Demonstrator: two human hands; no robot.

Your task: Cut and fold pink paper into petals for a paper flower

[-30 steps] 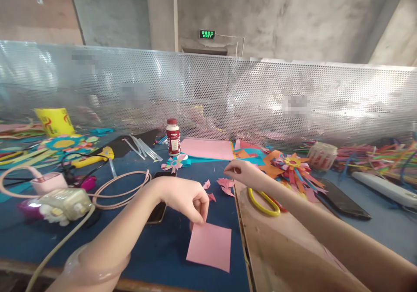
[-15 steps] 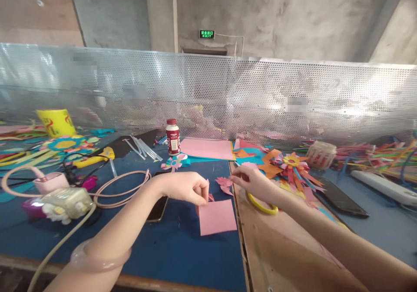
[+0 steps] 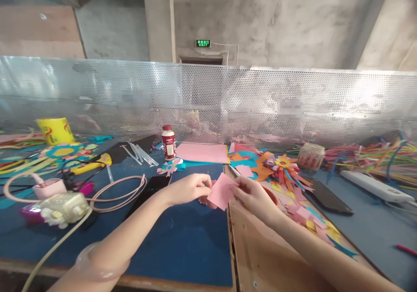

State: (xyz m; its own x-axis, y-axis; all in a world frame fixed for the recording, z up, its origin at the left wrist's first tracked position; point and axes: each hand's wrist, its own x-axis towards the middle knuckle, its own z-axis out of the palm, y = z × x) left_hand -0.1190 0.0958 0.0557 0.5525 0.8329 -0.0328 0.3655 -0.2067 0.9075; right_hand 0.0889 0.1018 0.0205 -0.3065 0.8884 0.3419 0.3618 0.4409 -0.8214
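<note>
Between my two hands is a small pink paper square (image 3: 222, 192), held up off the table and tilted. My left hand (image 3: 192, 188) pinches its left edge between thumb and finger. At the opposite edge, my right hand (image 3: 252, 194) grips it the same way, fingers curled. Some cut pink paper pieces (image 3: 208, 201) lie just behind and below the square, partly hidden by it. A roll of tape (image 3: 271, 195) sits behind my right hand, mostly covered.
A red-capped bottle (image 3: 168, 143) stands behind pink sheets (image 3: 202, 153). Paper flowers (image 3: 282, 165) and scraps lie right, beside a dark phone (image 3: 329, 196). Left are a power strip (image 3: 67, 207), looped cable (image 3: 117, 194) and yellow glue gun (image 3: 93, 165). A perforated metal screen (image 3: 202, 96) closes the back.
The pink square has risen from low over the table and turned. My right hand has come over and taken hold of its right edge; my left hand still holds it.
</note>
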